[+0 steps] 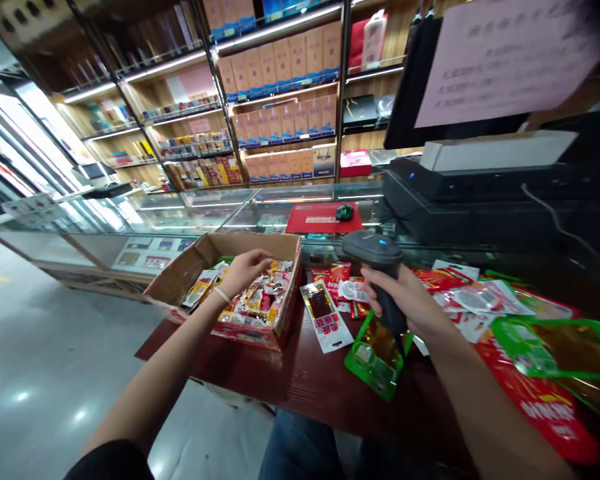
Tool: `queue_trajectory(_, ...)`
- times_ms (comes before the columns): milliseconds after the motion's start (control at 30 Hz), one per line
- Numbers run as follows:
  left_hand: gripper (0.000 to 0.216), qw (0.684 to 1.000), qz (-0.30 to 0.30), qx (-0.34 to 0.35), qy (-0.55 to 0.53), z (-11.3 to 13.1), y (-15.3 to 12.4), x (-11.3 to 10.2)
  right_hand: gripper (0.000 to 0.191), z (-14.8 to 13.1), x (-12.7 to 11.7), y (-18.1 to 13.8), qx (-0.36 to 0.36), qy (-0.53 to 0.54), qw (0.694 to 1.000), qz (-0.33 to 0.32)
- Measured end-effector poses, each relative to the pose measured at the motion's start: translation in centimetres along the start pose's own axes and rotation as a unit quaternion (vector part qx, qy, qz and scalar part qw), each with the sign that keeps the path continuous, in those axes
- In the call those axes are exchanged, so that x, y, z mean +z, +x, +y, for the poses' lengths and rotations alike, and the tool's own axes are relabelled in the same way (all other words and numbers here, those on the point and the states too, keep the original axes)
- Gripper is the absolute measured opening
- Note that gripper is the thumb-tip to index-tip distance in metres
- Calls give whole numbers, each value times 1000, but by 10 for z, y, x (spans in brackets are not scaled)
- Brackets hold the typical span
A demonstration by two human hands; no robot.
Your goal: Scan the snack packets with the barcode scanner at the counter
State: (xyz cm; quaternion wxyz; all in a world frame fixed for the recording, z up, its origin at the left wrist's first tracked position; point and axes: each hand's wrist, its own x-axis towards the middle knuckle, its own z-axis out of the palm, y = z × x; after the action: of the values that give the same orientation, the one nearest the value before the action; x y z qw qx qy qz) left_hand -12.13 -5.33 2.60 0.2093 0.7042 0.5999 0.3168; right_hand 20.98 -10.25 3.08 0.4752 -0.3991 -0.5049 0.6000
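Note:
My right hand (pixel 405 297) is wrapped round the handle of a black barcode scanner (pixel 373 247), which has a small blue light on top. Below the scanner lies a green-edged snack packet (pixel 375 360), with a white snack packet (pixel 325 313) to its left. My left hand (pixel 245 270), wearing a pale band at the wrist, reaches over a cardboard box (pixel 215 333). Its fingers are loosely stretched out above small snack packets (pixel 260 300) inside; whether the fingertips touch any is hidden.
Red, white and green snack packets (pixel 550 400) pile up on the right of the dark red table (pixel 300 393). Behind are a red mat (pixel 305 219) with a mouse (pixel 345 213), glass display counters (pixel 195 210), a monitor (pixel 405 93) bearing a pink sheet, and stocked shelves (pixel 285 100).

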Motion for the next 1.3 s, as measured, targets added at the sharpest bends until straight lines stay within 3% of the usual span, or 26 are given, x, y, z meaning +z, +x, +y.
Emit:
queue_trajectory(167,31,995,-1,-32,92,-43,4,-2,35,5,41,28,7,-17,998,-53)
queue_trajectory(300,22,988,-72,11,134,-57,9,16,34,10,57,42,15,-25,997,-69)
queue_trajectory(433,19,972,-134,60,181,-64,11,37,34,14,58,47,26,-10,998,-58)
queue_trajectory(700,56,913,-275,99,286,-74,15,58,34,13,47,49,19,-17,998,-49)
queue_trajectory(833,34,884,-284,116,352,-59,17,60,35,12,42,49,17,-12,999,-44)
queue_trajectory(933,22,890,-244,107,370,-45,19,54,33,10,39,46,5,0,999,-44)
queue_trajectory(1000,19,926,-162,75,333,-39,20,44,33,7,35,43,1,14,999,-43)
queue_trajectory(1133,27,993,-10,-18,116,-32,15,23,32,4,23,34,-1,14,999,-36)
queue_trajectory(1200,31,998,21,-57,-17,-26,11,16,34,5,15,29,-4,-2,999,-33)
queue_trajectory(1300,38,978,38,-78,-189,-8,7,16,36,10,1,23,-7,-8,1000,-8)
